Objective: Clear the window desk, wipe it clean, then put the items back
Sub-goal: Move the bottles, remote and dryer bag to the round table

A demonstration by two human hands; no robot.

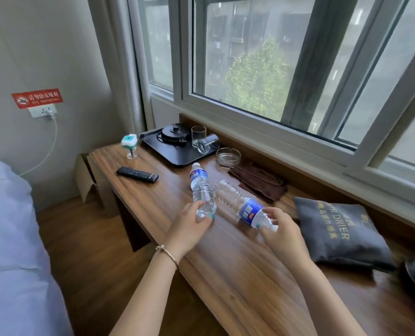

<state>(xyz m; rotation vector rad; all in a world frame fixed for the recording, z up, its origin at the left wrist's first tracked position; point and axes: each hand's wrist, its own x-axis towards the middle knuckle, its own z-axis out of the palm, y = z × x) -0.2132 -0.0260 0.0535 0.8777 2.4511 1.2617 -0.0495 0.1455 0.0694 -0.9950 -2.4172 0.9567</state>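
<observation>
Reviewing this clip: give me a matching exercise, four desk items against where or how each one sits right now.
Items:
1. tipped glass
2. ashtray
3. remote
4. hair drier bag

States:
A. flat on the bare desk, near its bed-side edge
B. lying on its side on the black tray
C. on the desk between the tray and the brown cloth
D. past the right hand, under the window

Pairs: 1-B, 2-C, 3-A, 4-D

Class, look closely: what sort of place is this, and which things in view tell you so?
Probably a hotel guest room: a black tray with a kettle and glasses, a grey bag marked "hair drier", and a no-smoking sign near the bed.
</observation>
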